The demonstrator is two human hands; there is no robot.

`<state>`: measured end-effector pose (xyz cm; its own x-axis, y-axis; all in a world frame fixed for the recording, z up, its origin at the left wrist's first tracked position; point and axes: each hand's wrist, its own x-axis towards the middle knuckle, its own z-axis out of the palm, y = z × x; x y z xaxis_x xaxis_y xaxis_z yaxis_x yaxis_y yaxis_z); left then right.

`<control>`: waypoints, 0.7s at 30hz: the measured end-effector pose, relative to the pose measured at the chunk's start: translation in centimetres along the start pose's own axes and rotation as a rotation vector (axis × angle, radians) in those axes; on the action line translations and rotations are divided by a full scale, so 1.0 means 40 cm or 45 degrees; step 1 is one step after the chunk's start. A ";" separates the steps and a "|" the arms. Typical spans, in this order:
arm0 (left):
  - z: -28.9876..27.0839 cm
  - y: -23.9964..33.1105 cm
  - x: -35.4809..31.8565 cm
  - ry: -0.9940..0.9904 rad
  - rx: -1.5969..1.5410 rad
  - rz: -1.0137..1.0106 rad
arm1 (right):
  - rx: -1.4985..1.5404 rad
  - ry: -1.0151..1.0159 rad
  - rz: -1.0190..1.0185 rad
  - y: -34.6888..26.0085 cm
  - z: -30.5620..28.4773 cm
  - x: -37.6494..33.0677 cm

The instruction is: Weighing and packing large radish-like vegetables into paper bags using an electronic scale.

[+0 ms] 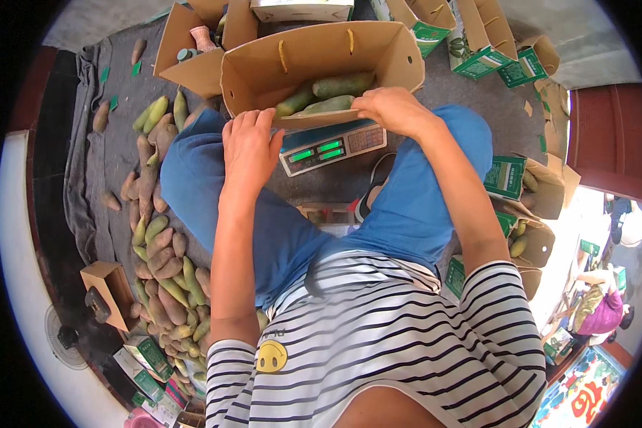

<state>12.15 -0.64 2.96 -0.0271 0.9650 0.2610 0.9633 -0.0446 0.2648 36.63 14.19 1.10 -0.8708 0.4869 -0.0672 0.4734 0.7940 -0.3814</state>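
A large open cardboard box with yellow rope handles stands on a digital scale in front of me. Several long green vegetables, radish-like in shape, lie inside it. My left hand is at the box's near left corner, fingers bent over the rim and thumb toward the middle. At the right part of the near wall, my right hand grips the top edge between thumb and fingers. The scale's green displays are lit below the near wall, between my knees.
A heap of long brown and green vegetables spreads along my left on dark cloth. Open cartons line the far side, and more cartons stand at my right. A small brown box sits at the left; other people are outside, far right.
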 end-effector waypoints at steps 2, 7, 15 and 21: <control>-0.002 0.001 0.003 -0.008 -0.034 -0.016 | -0.015 -0.023 0.017 0.004 0.002 -0.008; -0.008 0.002 0.005 -0.097 -0.016 -0.087 | -0.014 -0.033 0.004 0.009 0.007 -0.018; -0.019 -0.014 0.013 0.400 -0.165 -0.011 | -0.010 0.231 -0.090 -0.045 -0.004 0.026; -0.085 0.024 -0.016 0.724 -0.241 0.084 | -0.012 0.132 -0.018 -0.067 -0.016 0.027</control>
<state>12.19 -2.18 6.19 -0.1577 0.6711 0.7244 0.9050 -0.1954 0.3780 34.49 12.83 2.64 -0.8592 0.5105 0.0338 0.4630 0.8040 -0.3731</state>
